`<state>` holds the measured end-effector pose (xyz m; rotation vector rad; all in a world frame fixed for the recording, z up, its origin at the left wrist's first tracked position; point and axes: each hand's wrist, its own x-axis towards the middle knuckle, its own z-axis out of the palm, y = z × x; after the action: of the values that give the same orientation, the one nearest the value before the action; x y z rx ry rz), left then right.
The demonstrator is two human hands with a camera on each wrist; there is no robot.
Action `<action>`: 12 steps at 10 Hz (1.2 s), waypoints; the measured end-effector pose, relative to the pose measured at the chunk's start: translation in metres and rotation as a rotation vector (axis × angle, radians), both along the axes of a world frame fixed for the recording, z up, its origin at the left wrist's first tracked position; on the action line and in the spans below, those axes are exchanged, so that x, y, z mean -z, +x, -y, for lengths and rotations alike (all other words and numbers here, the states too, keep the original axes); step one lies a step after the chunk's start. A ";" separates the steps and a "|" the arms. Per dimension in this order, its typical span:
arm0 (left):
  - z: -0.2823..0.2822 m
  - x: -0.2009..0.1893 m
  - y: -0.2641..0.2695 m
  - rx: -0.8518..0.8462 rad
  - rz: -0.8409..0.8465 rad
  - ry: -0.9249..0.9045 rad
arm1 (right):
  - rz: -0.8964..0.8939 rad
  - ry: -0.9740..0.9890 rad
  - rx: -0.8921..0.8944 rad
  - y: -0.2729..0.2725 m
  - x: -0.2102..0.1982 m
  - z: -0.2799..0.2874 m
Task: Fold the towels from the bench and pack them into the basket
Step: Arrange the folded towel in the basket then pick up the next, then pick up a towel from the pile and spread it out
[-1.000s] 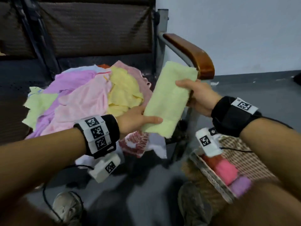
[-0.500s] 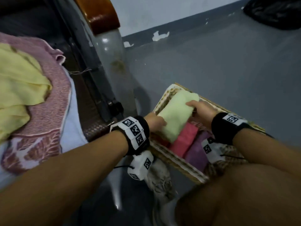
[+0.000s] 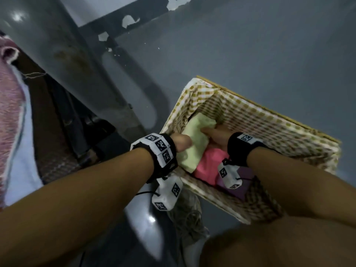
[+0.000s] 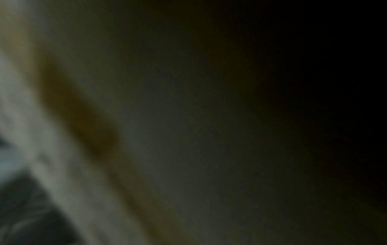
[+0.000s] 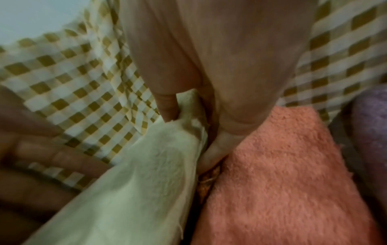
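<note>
Folded pale-yellow towel point(image 3: 194, 143) at left end of gingham-lined basket point(image 3: 269, 120), beside pink towel point(image 3: 209, 166). Right hand point(image 3: 217, 136) pinching it; left hand point(image 3: 182, 144) fingers hidden, cannot tell.

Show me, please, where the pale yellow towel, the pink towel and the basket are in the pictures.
pale yellow towel point(image 3: 189, 151): head view, on the middle of its folded top face.
pink towel point(image 5: 278, 174): right wrist view, on its fluffy top surface.
basket point(image 3: 269, 122): head view, on the checked lining of its far wall.
</note>
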<state>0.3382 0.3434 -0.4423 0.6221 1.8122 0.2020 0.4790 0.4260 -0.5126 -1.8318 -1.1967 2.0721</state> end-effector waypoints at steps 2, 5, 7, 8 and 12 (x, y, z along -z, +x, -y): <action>0.004 -0.033 -0.002 -0.158 0.172 0.031 | 0.288 0.117 -0.299 -0.003 -0.035 -0.012; 0.061 -0.150 -0.055 -0.130 0.275 0.301 | 0.260 0.419 -0.814 -0.077 -0.212 0.041; 0.155 -0.240 -0.144 -0.101 0.126 0.508 | 0.109 0.708 -1.197 -0.177 -0.320 0.120; 0.211 -0.265 -0.192 -0.194 0.028 0.571 | -0.006 0.712 -1.226 -0.236 -0.347 0.158; 0.356 -0.216 -0.313 -0.136 -0.715 0.384 | 0.129 0.995 -1.428 -0.378 -0.303 0.266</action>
<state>0.0253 -0.0121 -0.2262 0.9186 2.5379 0.4713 0.1011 0.1597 -0.2093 -0.5300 -3.2582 0.9513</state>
